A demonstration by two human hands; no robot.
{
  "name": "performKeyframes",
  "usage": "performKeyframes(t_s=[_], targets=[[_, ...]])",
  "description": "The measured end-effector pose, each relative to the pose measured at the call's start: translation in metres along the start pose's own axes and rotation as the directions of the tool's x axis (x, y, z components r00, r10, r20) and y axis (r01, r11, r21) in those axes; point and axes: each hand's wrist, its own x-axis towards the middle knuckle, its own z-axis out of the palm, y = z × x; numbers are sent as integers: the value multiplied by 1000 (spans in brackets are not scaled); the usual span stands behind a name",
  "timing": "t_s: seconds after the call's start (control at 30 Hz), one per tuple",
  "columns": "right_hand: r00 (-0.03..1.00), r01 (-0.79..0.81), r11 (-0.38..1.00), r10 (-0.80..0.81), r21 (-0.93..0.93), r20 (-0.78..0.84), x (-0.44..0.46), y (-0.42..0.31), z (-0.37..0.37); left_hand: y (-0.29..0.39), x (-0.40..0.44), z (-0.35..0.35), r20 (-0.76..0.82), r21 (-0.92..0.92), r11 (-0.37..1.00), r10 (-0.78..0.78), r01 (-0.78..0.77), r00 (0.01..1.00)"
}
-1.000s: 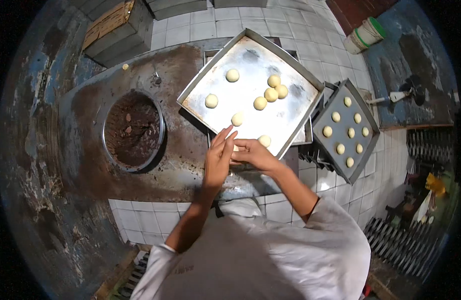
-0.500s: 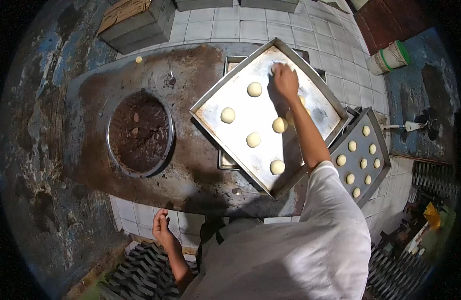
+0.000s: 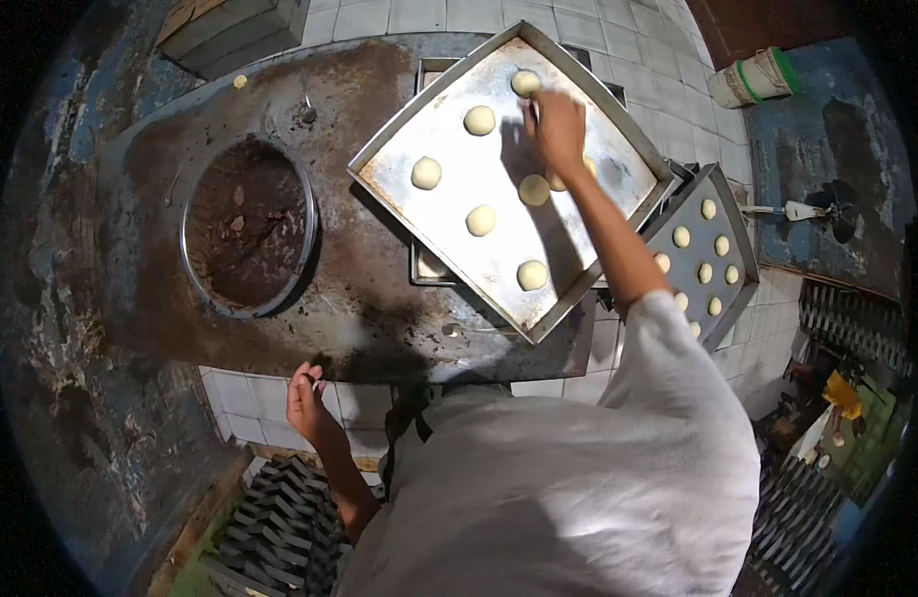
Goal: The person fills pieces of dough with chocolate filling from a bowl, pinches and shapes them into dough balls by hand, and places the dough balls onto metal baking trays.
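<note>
Fingers of R. hand are bent just beside a dough ball nr. far corner of light tray; grip can't be told. Other dough balls lie on same tray, some partly hidden by R. forearm. L. hand hangs nr. desk edge, fingers curled, contents unclear. Bowl w/ dark brown mass stands L. of light tray; dark tray w/ more balls, R.

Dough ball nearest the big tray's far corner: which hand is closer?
Right. The right hand is right beside the dough ball, over the tray; the left hand is far off, by the table's near edge.
</note>
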Motion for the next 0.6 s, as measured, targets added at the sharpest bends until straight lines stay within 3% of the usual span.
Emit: performKeyframes(t_s=[0.1, 0.13, 0.23, 0.3, 0.33, 0.37, 0.4, 0.43, 0.47, 0.53, 0.57, 0.6], targets=[[998, 63, 994, -64, -90, -5, -98, -26, -26, -7, 15, 13, 49, -48, 999, -21, 24, 999], [987, 10, 992, 10, -127, 163, -118, -30, -27, -8, 19, 20, 92, -40, 999, -26, 30, 995], [999, 14, 993, -9, -116, 47, -149, -25, -29, 10, 22, 56, 212, -30, 999, -22, 29, 977], [972, -163, 978, 137, 126, 193, -137, -39, -66, 37, 24, 89, 351, 21, 998, 54, -65, 935], [972, -163, 978, 136, 133, 190, -136, -44, -78, 51, 20, 105, 409, 44, 992, 88, -116, 908], [920, -365, 843, 260, 395, 294, -137, -48, -90, 65, 17, 122, 466, 42, 988, 114, -150, 878], [840, -540, 602, 334, 589, 428, -141, -52, -100, 76, 13, 139, 520, 39, 982, 136, -182, 843], [835, -549, 410, 229, 729, 500, -150, -60, -111, 82, 8, 157, 590, -58, 987, 154, -149, 792], [827, -557, 322, 133, 766, 546, -158, -74, -127, 86, 3, 174, 652, -152, 982, 181, -107, 737], [804, -594, 74, 42, 801, 593, -174, -111, -158, 91, -2, 192, 757, -63, 997, 83, -53, 648], [797, -602, -33, 23, 798, 603, -183, -122, -159, 89, -11, 196, 756, -180, 977, 60, 119, 652], [792, -605, -140, 4, 784, 611, -189, -133, -158, 85, -11, 194, 750, -176, 977, 54, 121, 659]])
